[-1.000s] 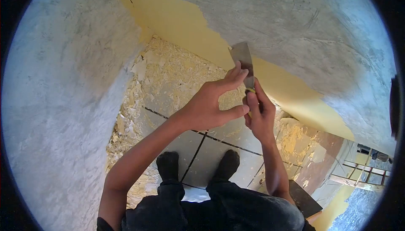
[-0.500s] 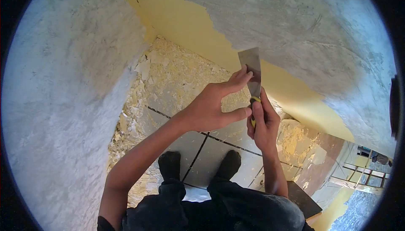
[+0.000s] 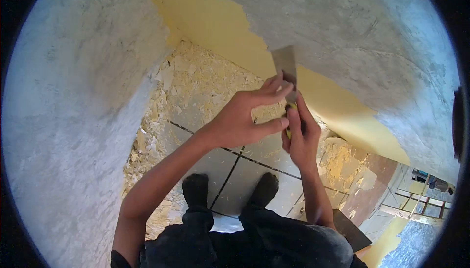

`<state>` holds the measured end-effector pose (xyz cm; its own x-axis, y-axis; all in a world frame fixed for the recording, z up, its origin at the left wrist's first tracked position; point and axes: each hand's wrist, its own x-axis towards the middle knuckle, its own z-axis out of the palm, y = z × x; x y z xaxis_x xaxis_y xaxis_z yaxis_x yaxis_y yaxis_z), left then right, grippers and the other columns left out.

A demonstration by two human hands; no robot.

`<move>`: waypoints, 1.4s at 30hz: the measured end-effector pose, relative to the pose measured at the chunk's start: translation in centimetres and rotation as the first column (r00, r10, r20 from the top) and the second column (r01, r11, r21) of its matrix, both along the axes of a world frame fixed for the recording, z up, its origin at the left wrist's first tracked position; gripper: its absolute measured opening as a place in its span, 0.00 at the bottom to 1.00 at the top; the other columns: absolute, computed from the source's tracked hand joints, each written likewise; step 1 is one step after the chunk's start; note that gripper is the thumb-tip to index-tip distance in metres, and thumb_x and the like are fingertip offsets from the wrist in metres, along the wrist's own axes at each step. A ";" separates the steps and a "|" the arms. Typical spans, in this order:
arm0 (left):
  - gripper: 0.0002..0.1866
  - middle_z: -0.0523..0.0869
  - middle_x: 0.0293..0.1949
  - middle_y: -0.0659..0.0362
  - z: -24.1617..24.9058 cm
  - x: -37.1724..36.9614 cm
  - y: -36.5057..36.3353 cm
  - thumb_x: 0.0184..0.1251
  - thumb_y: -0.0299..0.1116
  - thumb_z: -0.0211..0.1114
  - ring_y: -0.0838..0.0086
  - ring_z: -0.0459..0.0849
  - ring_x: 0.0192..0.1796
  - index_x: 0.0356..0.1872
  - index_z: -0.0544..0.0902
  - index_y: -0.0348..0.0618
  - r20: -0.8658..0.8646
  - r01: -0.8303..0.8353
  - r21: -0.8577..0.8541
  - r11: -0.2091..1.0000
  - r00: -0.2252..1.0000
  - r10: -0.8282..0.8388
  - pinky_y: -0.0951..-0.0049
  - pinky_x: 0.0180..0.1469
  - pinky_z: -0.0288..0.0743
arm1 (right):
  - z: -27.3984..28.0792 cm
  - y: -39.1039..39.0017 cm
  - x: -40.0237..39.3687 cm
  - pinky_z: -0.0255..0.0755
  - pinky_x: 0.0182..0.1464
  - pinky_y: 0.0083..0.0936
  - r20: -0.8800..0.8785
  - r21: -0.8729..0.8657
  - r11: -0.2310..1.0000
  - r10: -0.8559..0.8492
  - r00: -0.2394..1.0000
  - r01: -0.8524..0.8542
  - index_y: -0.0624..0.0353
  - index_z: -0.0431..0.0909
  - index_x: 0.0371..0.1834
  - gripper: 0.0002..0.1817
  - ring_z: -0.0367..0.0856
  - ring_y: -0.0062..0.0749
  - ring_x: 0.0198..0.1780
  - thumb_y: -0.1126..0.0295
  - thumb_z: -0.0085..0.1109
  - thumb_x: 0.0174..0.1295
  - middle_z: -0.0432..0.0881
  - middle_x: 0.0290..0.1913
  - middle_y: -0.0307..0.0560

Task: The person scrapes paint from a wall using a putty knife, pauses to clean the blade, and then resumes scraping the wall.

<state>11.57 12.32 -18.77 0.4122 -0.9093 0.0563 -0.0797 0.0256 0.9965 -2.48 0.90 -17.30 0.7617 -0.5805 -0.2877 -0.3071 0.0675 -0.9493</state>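
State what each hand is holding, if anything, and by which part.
The right hand grips a scraper by its yellow handle. The left hand presses its fingertips on the flat metal blade near the handle.

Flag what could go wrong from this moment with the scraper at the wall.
The left hand has fingertips pressed on the scraper blade; a slip could cut them. The right hand grips the handle close below, so a sudden jolt might pinch both. Paint flakes litter the tiled floor near the feet, probably slippery.
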 end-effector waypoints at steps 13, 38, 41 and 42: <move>0.31 0.60 0.72 0.43 -0.1 0.3 0.3 0.62 0.32 0.68 0.61 0.53 0.77 0.67 0.71 0.42 0.026 -0.012 0.015 1.000 1.000 0.011 0.61 0.74 0.48 | -1.2 0.1 1.5 0.59 0.22 0.14 -0.022 -0.027 0.999 -0.019 1.000 0.018 0.59 0.65 0.70 0.24 0.62 0.12 0.21 0.67 0.49 0.73 0.69 0.24 0.31; 0.25 0.62 0.71 0.42 0.4 0.4 0.6 0.62 0.30 0.68 0.60 0.54 0.76 0.62 0.77 0.46 -0.080 -0.023 -0.015 1.000 0.997 0.022 0.61 0.74 0.50 | 0.5 0.4 1.5 0.61 0.24 0.12 -0.033 -0.083 0.996 -0.021 0.999 0.018 0.57 0.68 0.69 0.23 0.64 0.11 0.24 0.66 0.51 0.73 0.71 0.26 0.32; 0.24 0.62 0.69 0.37 -0.8 0.2 0.4 0.61 0.34 0.69 0.56 0.53 0.76 0.59 0.80 0.46 -0.024 -0.105 0.003 0.994 0.994 0.105 0.61 0.73 0.52 | -1.8 0.2 3.0 0.60 0.22 0.11 0.026 -0.126 0.992 0.031 0.999 -0.028 0.57 0.67 0.70 0.23 0.64 0.10 0.21 0.66 0.50 0.73 0.73 0.27 0.32; 0.24 0.62 0.69 0.37 -0.8 0.2 0.5 0.61 0.34 0.69 0.56 0.53 0.76 0.59 0.80 0.46 -0.029 -0.103 0.005 0.995 0.994 0.103 0.61 0.73 0.52 | -1.1 0.0 2.8 0.60 0.21 0.12 0.035 -0.047 0.999 0.026 0.999 -0.024 0.56 0.67 0.70 0.23 0.64 0.10 0.21 0.67 0.50 0.73 0.74 0.27 0.33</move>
<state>11.74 12.83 -19.58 0.5051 -0.8621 0.0395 -0.0525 0.0149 0.9985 0.31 0.88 -18.40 0.7854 -0.5732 -0.2338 -0.2744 0.0161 -0.9615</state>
